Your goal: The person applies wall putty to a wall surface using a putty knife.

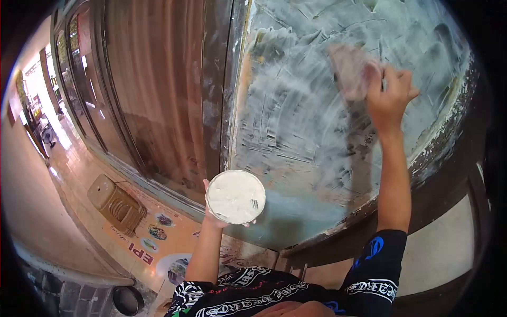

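Observation:
A round container [235, 196] filled with white paste rests in my left hand [215, 216], whose fingers curl around its rim from below. At the upper right my right hand [390, 94] holds a flat, pinkish scraper [349, 71] against the wall [296, 121], and the scraper is blurred. White paste is smeared in streaks over the blue-green wall surface. A dark mark shows in the paste near the container's right edge.
Brown-framed glass with a curtain [156, 79] behind it stands at the left. Below it a brown plastic stool [117, 205] lies near a printed orange banner [153, 232]. A dark round bowl [127, 300] is at the bottom left.

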Motion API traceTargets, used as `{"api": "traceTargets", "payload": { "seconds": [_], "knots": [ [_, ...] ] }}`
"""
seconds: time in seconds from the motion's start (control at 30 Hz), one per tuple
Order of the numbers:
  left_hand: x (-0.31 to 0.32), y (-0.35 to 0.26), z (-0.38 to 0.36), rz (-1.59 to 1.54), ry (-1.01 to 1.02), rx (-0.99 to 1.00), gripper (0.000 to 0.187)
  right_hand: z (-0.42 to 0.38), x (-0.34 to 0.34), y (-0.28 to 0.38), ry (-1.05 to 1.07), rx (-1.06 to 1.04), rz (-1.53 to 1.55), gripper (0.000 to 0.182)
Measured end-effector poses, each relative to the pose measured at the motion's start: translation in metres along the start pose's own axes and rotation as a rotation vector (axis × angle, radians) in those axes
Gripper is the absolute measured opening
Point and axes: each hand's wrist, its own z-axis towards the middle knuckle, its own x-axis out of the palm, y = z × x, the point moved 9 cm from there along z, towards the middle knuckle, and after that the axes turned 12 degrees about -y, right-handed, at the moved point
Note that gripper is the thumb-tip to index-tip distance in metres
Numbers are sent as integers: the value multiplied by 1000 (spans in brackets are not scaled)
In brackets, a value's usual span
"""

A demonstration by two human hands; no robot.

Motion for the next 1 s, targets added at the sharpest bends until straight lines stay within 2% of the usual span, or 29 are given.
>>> {"api": "traceTargets", "payload": {
  "seconds": [0.03,0.07,0.13,0.2,0.3,0.37,0.4,0.43,0.47,0.5,0.53,0.6,0.63,0.67,0.7,0.77,0.87,0.97,1.0],
  "knots": [
    [-3,-2,-3,-36,15,6,111,-12,-6,17,37,15,77,14],
    [-6,-4,-6,-39,13,8,111,-52,2,58,20,-255,147,13],
    [-17,-9,-9,-29,-46,46,111,-149,24,104,544,-260,251,15],
    [-15,-8,-11,5,-1,16,110,-238,30,137,587,-473,389,19],
    [-14,-14,-15,-36,-1,83,105,-228,52,113,581,-491,291,20],
    [-16,-16,-17,-40,0,87,105,-141,53,71,357,-418,64,21],
    [-17,-18,-17,-44,0,90,105,-85,40,52,298,-319,-101,23],
    [-22,-22,-19,-236,-192,164,105,-44,24,22,241,-125,-38,23],
    [-26,-23,-20,-238,-194,162,105,-20,6,4,65,-123,-77,16],
    [-27,-25,-21,-172,-150,149,104,-2,-11,-7,-4,-49,-17,11],
    [-26,-28,-23,-106,-102,141,104,-9,-12,-2,-6,-52,-14,11],
    [-20,-28,-27,-24,14,88,105,-46,-4,21,169,57,305,9],
    [-21,-31,-30,-78,-37,123,105,-70,-6,63,317,-146,127,9],
    [-22,-35,-33,-131,-87,157,105,-128,12,92,415,-323,154,13],
    [-22,-36,-35,-132,-90,158,105,-170,16,125,514,-414,224,19],
    [-22,-37,-39,-105,-88,146,105,-243,21,158,566,-537,466,19],
    [-21,-38,-44,-142,2,124,105,-205,56,134,604,-454,318,17],
    [-16,-45,-48,-102,-19,176,96,-75,55,61,288,-164,78,14],
    [-7,-45,-50,-63,36,167,93,-51,47,36,214,-73,-5,13]
  ]
}}
